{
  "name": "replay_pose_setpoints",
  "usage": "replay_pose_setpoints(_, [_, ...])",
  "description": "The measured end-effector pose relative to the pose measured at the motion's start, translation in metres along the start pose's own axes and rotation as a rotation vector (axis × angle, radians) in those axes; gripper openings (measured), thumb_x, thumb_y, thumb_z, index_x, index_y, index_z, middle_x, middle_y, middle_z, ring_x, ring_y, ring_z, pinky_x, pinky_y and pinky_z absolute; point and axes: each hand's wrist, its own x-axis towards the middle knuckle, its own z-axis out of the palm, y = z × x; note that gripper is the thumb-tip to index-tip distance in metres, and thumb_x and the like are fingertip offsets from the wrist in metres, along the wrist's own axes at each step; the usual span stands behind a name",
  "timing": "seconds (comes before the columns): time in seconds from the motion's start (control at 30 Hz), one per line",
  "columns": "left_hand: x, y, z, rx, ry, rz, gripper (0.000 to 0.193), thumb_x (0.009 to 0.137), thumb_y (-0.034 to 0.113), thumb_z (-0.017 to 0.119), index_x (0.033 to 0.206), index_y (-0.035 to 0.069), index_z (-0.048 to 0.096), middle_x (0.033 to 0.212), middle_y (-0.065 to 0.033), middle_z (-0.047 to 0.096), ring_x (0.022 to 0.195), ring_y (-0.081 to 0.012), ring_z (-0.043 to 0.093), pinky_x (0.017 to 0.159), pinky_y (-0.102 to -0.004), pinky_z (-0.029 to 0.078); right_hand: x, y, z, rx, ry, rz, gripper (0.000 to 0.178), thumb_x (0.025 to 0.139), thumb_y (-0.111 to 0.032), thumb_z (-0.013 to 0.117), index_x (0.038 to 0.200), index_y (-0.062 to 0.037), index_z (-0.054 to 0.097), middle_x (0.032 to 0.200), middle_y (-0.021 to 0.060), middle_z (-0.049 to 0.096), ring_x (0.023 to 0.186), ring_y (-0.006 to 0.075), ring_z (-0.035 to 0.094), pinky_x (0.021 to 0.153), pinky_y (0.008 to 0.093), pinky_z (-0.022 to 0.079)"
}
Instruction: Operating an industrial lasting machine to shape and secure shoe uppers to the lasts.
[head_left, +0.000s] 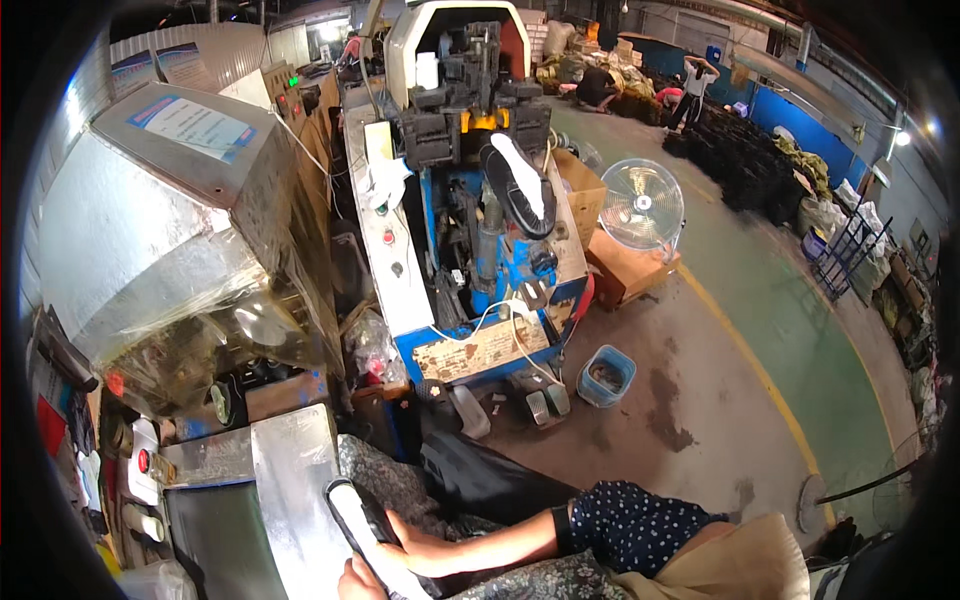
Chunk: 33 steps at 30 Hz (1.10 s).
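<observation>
A dark shoe upper with a white sole side [362, 530] lies slantwise over my lap, white face up, its toe end toward the metal table. My right hand [418, 552] is closed round its right side, with the fingers partly hidden. At the lower edge my left hand [358, 581] grips its left side; much of that hand is cut off by the frame. Ahead, a similar dark shoe upper with a white sole face [519, 180] sits tilted in the blue and black shoe machine [480, 110], out of reach of both hands.
Left of my lap stands a metal-topped table [292, 500]. Foot pedals [545, 402] are under the machine, with a blue bin [606, 376] to their right. A floor fan [643, 203] stands farther back. A plastic-wrapped metal machine [170, 230] fills the left. Other people are far off.
</observation>
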Motion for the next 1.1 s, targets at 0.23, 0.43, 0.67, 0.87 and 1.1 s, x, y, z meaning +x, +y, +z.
replay_pose_setpoints(0.23, [-0.012, 0.023, -0.023, 0.05, 0.042, 0.033, 0.044, 0.093, 0.032, 0.063, 0.121, -0.001, 0.058, 0.111, -0.0261, 0.062, 0.106, -0.0429, 0.061, 0.091, -0.0462, 0.05, -0.002, 0.012, -0.008, -0.097, -0.039, -0.12, 0.094, 0.096, -0.056, 0.046, 0.155, -0.0007, -0.002, 0.157, 0.0306, 0.018, 0.146, 0.0372, 0.025, 0.118, 0.0392, 0.022])
replay_pose_setpoints(0.43, [-0.024, 0.053, -0.035, 0.12, 0.089, 0.072, 0.049, 0.09, 0.032, 0.066, 0.126, 0.001, 0.055, 0.118, -0.0261, 0.059, 0.111, -0.0434, 0.058, 0.094, -0.047, 0.048, 0.01, 0.012, -0.031, -0.152, -0.279, -0.082, 0.097, 0.096, -0.058, 0.049, 0.155, -0.0021, -0.003, 0.157, 0.0275, 0.021, 0.141, 0.0338, 0.034, 0.112, 0.0418, 0.032])
replay_pose_setpoints(0.67, [-0.086, 0.062, -0.03, 0.165, 0.13, -0.021, 0.058, 0.088, 0.033, 0.07, 0.133, 0.002, 0.051, 0.127, -0.026, 0.055, 0.117, -0.0441, 0.055, 0.097, -0.048, 0.047, 0.027, -0.13, -0.274, -0.501, 0.193, -0.56, 0.034, 0.098, -0.031, 0.057, 0.112, -0.0015, 0.067, 0.103, 0.0156, 0.07, 0.098, 0.0279, 0.067, 0.087, 0.0382, 0.052])
replay_pose_setpoints(0.87, [-0.094, -0.047, 0.022, 0.559, 0.484, 0.375, 0.057, 0.083, 0.031, 0.073, 0.131, 0.005, 0.056, 0.134, -0.0226, 0.053, 0.124, -0.0483, 0.048, 0.103, -0.0551, 0.04, 0.002, -0.231, -0.444, -1.286, 1.194, -0.147, 0.071, 0.073, -0.047, 0.077, 0.132, -0.0141, 0.055, 0.151, 0.0184, 0.034, 0.125, 0.0405, 0.045, 0.105, 0.0503, 0.037])
replay_pose_setpoints(1.1, [-0.055, 0.057, 0.054, 0.367, 0.302, 0.408, 0.043, 0.079, 0.02, 0.071, 0.119, 0.005, 0.067, 0.134, -0.0151, 0.057, 0.124, -0.0447, 0.049, 0.109, -0.0498, 0.038, 0.023, -0.196, -0.473, -0.818, 1.311, -0.154, 0.079, 0.065, -0.029, 0.078, 0.139, -0.0272, 0.05, 0.156, 0.0159, 0.027, 0.125, 0.0427, 0.045, 0.105, 0.0452, 0.043])
